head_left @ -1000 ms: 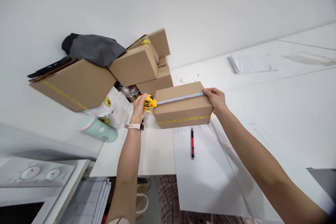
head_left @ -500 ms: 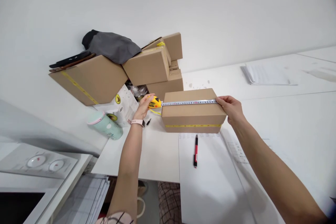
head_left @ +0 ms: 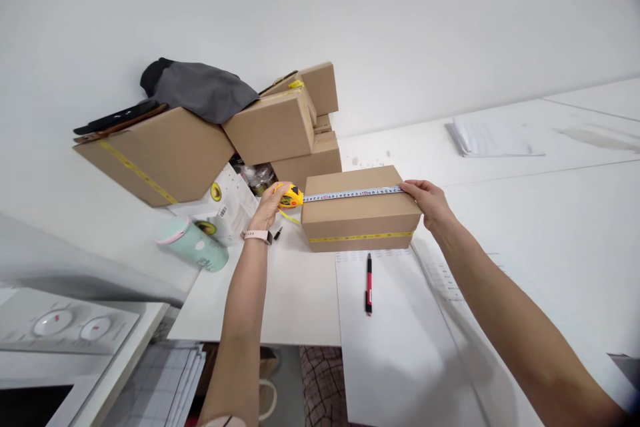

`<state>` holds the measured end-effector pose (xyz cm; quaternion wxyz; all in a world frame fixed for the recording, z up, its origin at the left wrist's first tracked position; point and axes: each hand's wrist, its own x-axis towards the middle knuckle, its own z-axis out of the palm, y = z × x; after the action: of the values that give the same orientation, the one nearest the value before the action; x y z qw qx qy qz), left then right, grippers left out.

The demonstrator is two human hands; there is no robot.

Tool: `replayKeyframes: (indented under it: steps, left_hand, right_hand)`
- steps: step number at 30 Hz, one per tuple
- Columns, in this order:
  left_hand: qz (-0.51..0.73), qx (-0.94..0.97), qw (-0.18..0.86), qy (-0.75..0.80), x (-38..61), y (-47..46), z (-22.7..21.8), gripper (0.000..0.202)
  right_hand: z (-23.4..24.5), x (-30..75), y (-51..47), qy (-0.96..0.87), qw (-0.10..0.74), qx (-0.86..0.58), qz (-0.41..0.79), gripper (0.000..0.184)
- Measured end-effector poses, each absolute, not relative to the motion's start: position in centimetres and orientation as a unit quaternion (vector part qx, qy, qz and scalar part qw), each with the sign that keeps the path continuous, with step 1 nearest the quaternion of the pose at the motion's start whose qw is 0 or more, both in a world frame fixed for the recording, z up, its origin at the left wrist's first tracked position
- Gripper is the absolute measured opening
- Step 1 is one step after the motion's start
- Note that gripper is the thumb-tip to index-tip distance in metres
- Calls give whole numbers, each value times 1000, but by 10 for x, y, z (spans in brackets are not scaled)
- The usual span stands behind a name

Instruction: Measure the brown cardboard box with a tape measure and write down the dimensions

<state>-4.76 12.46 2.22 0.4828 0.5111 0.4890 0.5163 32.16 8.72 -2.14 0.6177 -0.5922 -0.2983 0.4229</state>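
The left hand (head_left: 269, 205) grips the tape measure (head_left: 290, 197); the right hand (head_left: 432, 204) pinches the end of the blade (head_left: 350, 194), apparently touching the box (head_left: 357, 215), which lies lengthwise between them on the table (head_left: 300, 300).

A plain white wall (head_left: 400, 27) fills all the far side of the room; toward the left, its lower part becomes greyer, as in a soft shadow. Before it stands a white table (head_left: 300, 307), which extends far to the right; thin seams cross its surface there, and some small greyish marks are near its far edge. At the near left there is a white appliance (head_left: 117, 310) with two round dials and a dark panel; below the table, a narrow piece of grey floor (head_left: 290, 393) is visible; the light is pale and rather even.
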Motion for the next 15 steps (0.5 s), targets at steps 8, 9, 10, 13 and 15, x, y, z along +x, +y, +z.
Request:
replayKeyframes:
  steps: [8, 9, 10, 13, 15]
  left_hand:
    - [517, 510, 480, 492, -46, 121, 24, 47]
    - [518, 510, 479, 492, -46, 121, 24, 47]
    - [519, 510, 478, 492, -46, 120, 24, 46]
    - [520, 510, 475, 494, -46, 118, 24, 46]
    - [522, 511, 471, 495, -45, 118, 24, 45]
  right_hand:
    - [-13, 327, 79, -378, 552, -640, 376, 31]
    - [-13, 328, 78, -389, 542, -649, 366, 33]
    - [-12, 329, 77, -400, 527, -662, 353, 35]
    - [-10, 330, 75, -428, 480, -701, 308, 39]
    - [-9, 330, 76, -438, 468, -712, 285, 37]
